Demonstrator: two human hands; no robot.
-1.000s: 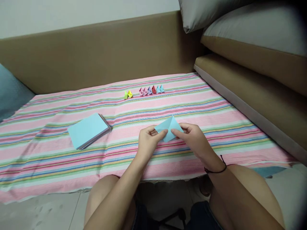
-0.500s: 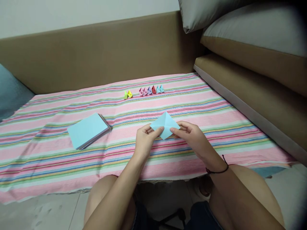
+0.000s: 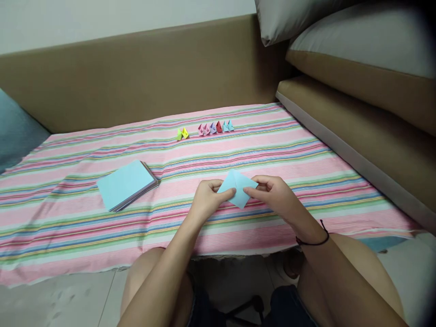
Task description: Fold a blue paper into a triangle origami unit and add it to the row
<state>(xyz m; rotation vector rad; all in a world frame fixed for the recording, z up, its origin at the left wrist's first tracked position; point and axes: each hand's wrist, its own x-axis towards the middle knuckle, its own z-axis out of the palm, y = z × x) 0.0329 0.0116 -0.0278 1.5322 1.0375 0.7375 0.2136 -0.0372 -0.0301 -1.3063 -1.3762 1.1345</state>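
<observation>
Blue paper (image 3: 239,184) pinched by left hand (image 3: 208,197), right hand (image 3: 276,195); thumbs (image 3: 227,194) uppermost.

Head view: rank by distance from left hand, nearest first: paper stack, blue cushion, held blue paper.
From the left hand:
1. held blue paper: in its grip
2. paper stack: to its left, on the striped cloth
3. blue cushion: far left, at the picture's edge

- No text, label, brand, number or sign readable.
- Folded papers (image 3: 213,129) on cloth (image 3: 289,161): tiny dark marks on several; too small to tell whether letters, numbers or drawn shapes.
</observation>
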